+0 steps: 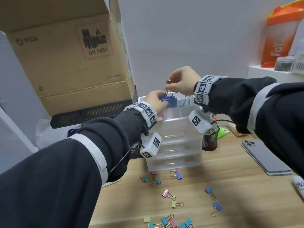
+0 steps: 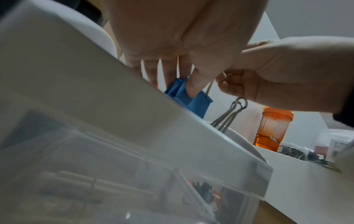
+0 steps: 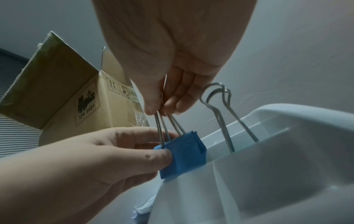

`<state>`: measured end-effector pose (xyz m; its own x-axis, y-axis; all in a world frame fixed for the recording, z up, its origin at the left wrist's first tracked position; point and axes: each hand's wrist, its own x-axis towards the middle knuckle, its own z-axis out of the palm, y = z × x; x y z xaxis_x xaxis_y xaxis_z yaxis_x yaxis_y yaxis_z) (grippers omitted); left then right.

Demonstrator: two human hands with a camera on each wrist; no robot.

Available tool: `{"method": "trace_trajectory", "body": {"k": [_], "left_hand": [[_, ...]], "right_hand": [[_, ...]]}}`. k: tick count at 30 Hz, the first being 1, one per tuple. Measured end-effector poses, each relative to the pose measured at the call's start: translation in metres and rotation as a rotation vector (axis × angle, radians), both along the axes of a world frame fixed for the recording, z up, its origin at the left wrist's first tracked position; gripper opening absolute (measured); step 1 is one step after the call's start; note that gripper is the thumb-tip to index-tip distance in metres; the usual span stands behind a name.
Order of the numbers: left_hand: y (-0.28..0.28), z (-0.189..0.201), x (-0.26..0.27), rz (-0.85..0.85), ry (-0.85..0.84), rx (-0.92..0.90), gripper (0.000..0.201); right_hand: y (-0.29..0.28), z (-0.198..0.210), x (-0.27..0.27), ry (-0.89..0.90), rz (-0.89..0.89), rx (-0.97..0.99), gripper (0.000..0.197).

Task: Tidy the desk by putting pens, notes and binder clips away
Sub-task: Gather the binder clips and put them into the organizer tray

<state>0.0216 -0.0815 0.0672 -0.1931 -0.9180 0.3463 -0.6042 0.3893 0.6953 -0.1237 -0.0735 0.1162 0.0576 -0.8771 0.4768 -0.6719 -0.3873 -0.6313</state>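
Note:
A large blue binder clip (image 1: 171, 101) (image 2: 191, 98) (image 3: 184, 157) hangs just above the top tray of a clear plastic drawer unit (image 1: 176, 142). My left hand (image 1: 158, 101) (image 3: 95, 163) grips its blue body between thumb and fingers. My right hand (image 1: 181, 83) (image 3: 162, 75) pinches its wire handles together from above. A second large clip's wire handles (image 3: 224, 115) (image 2: 229, 115) stick up from the tray beside it. Several small coloured binder clips (image 1: 174, 199) lie scattered on the wooden desk (image 1: 222, 186) in front of the drawers.
An open cardboard box (image 1: 65, 55) stands at the back left. A black mesh pen cup (image 1: 210, 140), green notes (image 1: 223, 132) and a phone (image 1: 266, 157) sit right of the drawers. An orange bottle (image 1: 278, 38) stands on a white shelf at the far right.

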Motion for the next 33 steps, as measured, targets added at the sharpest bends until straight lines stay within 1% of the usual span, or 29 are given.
{"method": "trace_trajectory", "body": {"k": [2,4,7,9,11,16,18,22,25,29,31,33], "left_hand": [[-0.003,0.000,-0.003,0.010,-0.029,0.010,0.038],[-0.006,0.000,-0.007,0.020,-0.062,0.033,0.030],[-0.008,-0.001,-0.009,0.108,-0.164,0.030,0.017],[-0.007,-0.002,-0.011,0.163,-0.233,0.037,0.014],[-0.008,-0.004,-0.014,0.163,-0.239,0.052,0.015],[-0.011,-0.009,-0.016,0.061,-0.144,0.104,0.023],[-0.012,-0.010,-0.015,0.042,-0.122,0.110,0.023],[-0.012,-0.009,-0.015,0.038,-0.133,0.084,0.025],[-0.014,-0.010,-0.014,0.039,-0.158,0.067,0.023],[-0.017,-0.011,-0.016,0.046,-0.227,0.044,0.024],[-0.019,-0.011,-0.017,0.062,-0.251,0.037,0.021],[-0.020,-0.010,-0.019,0.076,-0.311,0.043,0.021]], "right_hand": [[-0.002,-0.003,-0.004,0.002,-0.014,-0.005,0.003],[-0.006,-0.006,-0.008,-0.003,-0.011,0.012,0.004],[-0.012,-0.012,-0.010,-0.025,0.014,0.040,0.008],[-0.013,-0.015,-0.009,-0.016,0.031,0.055,0.009],[-0.015,-0.018,-0.009,0.012,0.040,0.068,0.009],[-0.016,-0.020,-0.016,0.120,-0.027,0.089,0.014],[-0.016,-0.022,-0.018,0.139,-0.012,0.102,0.015],[-0.014,-0.026,-0.013,0.176,0.039,0.132,0.026],[-0.011,-0.023,-0.013,0.267,0.028,0.152,0.025],[-0.007,-0.019,-0.026,0.300,-0.009,0.235,0.039],[-0.006,-0.019,-0.036,0.344,-0.067,0.229,0.033],[-0.005,-0.021,-0.044,0.449,-0.127,0.201,0.024]]}}
